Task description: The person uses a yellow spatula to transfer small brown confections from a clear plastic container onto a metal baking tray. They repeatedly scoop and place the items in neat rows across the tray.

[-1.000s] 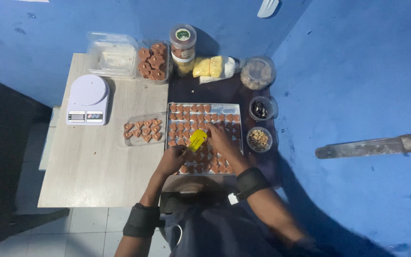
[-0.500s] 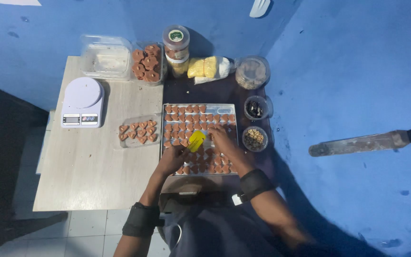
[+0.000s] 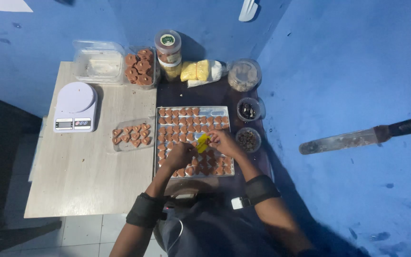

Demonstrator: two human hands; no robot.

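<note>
A metal baking tray (image 3: 224, 112) holds rows of brown heart-shaped cookies (image 3: 179, 124). Both hands work over its near middle. My right hand (image 3: 223, 141) grips a small yellow object (image 3: 202, 142), possibly a piping bag or cutter, just above the cookies. My left hand (image 3: 179, 154) rests on the cookies beside it, fingers curled; whether it pinches anything I cannot tell. Black bands wrap both forearms.
A clear lid with several heart cookies (image 3: 132, 135) lies left of the tray. A white kitchen scale (image 3: 74, 106), plastic boxes (image 3: 98, 62), a jar (image 3: 168, 50), a yellow bag (image 3: 197, 70) and small topping bowls (image 3: 248, 139) ring the wooden table (image 3: 82, 181). Blue walls stand close right.
The view shifted slightly. Both hands stay over the tray with the yellow object; no clear movement of things.
</note>
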